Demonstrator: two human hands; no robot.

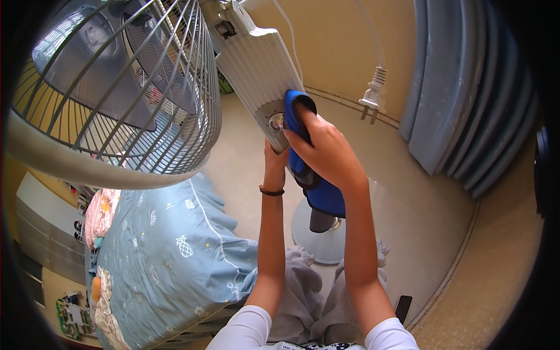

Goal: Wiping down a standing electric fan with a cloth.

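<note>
A stand fan fills the upper left, with a wire cage (201,87) around its grey blades and a pale ribbed control housing (256,73) that slants down to a round knob (276,121). My right hand (329,149) is closed on a blue cloth (329,195) with dark edging. It presses the cloth to the housing's right edge beside the knob, and the rest hangs below. My left hand (276,156) grips the housing's lower end, its fingers mostly hidden behind it. Below the cloth, the dark pole (322,222) meets the round base (300,227) on the floor.
A bed with a blue pineapple-print cover (154,245) stands at the left. A white plug (373,93) dangles by the wall at the upper right. Blue-grey curved panels (449,87) stand stacked at the right. A dark flat object (402,308) lies near my right knee.
</note>
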